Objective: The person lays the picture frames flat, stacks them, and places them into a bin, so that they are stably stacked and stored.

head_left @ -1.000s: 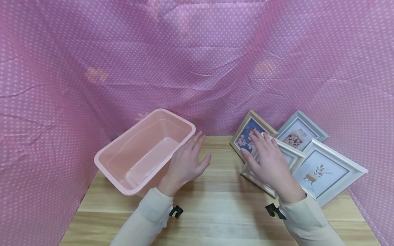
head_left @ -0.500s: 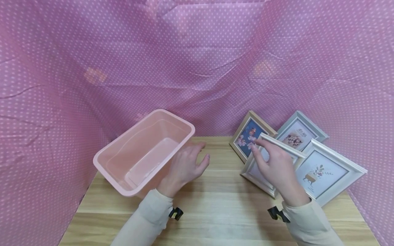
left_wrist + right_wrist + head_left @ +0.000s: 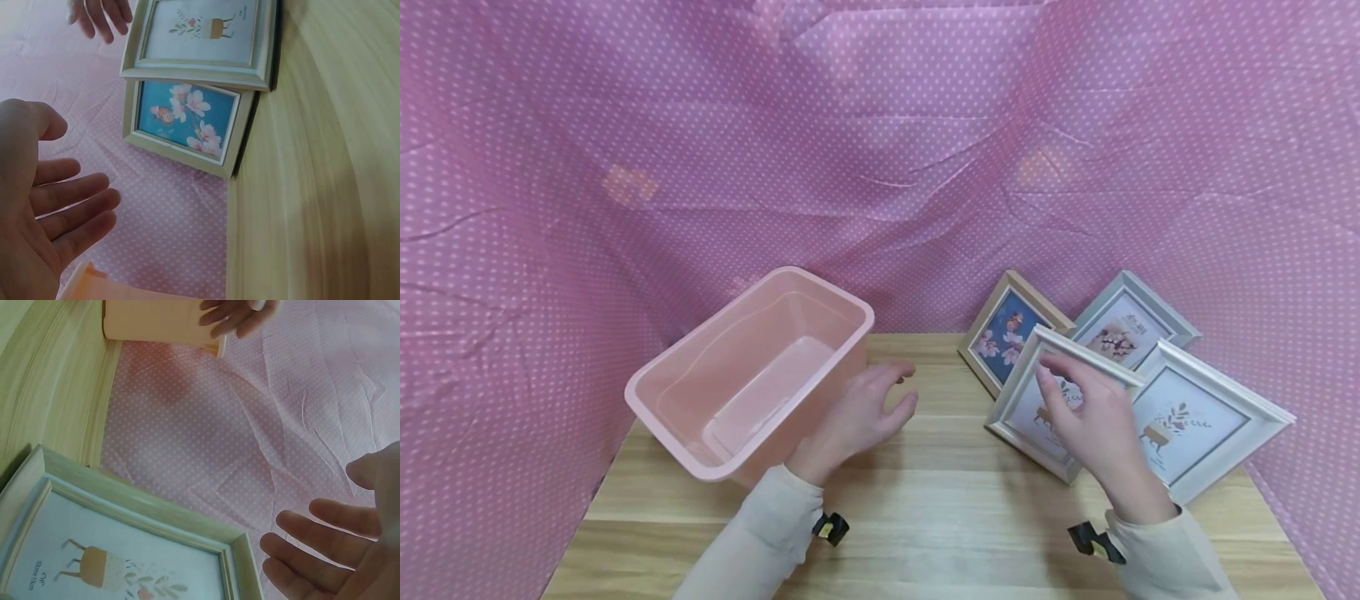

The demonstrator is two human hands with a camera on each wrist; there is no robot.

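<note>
My left hand [image 3: 861,410] hovers beside the right wall of a pink plastic bin [image 3: 752,457], fingers loosely bent and holding nothing. Over the front white picture frame [image 3: 1026,446] is my right hand [image 3: 1097,425], its fingers relaxed around empty air. That frame leans upright with a plant drawing in it. Behind it stand a wooden picture frame [image 3: 981,325] with a blossom picture and a grey-blue picture frame [image 3: 1172,312]. A second white picture frame [image 3: 1213,467] stands to the right, partly behind my right hand. In the right wrist view, the fingers [image 3: 325,544] show bare beside the white frame's edge.
All stand on a wooden table [image 3: 925,533]. Pink dotted cloth [image 3: 880,167] hangs behind and along both sides. The bin stands at the left, against the cloth, and the picture frames cluster at the right with overlapping edges.
My right hand has drawn back toward the right and front, uncovering more of the wooden and front white picture frames. My left hand has lowered slightly, its fingers now more bent.
</note>
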